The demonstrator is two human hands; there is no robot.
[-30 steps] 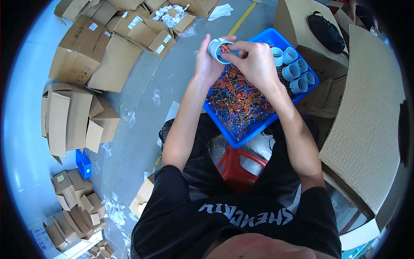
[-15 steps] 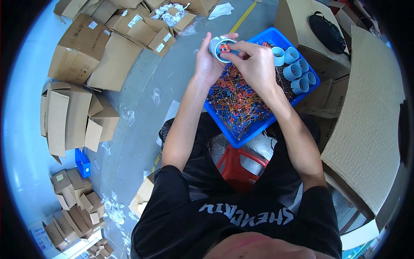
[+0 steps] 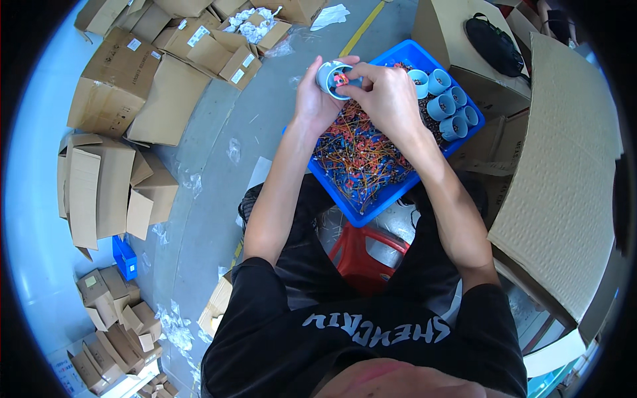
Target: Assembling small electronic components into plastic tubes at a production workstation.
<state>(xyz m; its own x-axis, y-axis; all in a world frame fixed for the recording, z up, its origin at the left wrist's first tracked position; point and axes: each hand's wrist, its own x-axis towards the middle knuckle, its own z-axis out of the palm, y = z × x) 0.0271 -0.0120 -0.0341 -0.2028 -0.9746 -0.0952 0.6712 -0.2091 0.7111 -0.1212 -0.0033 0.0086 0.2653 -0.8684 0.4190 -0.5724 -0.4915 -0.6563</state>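
Observation:
My left hand is wrapped round a light blue cup, its mouth tilted toward me. At the cup's mouth the thumb and fingers of my right hand are closed on a small red-orange piece; its exact kind is too small to tell. Just below both hands lies a blue plastic tray across my knees, heaped with thin orange and yellow wires bearing small red and dark ends. Several more light blue cups stand in the tray's far right corner, with small dark bits inside.
To my right rise cardboard boxes, one with a black pouch on top. More open cartons line the left side. A red stool shows between my legs. Plastic scraps litter the floor.
The whole view has shifted slightly, so most things sit a little further left. Both hands stay at the cup, and the red-orange piece has turned slightly at the right fingertips.

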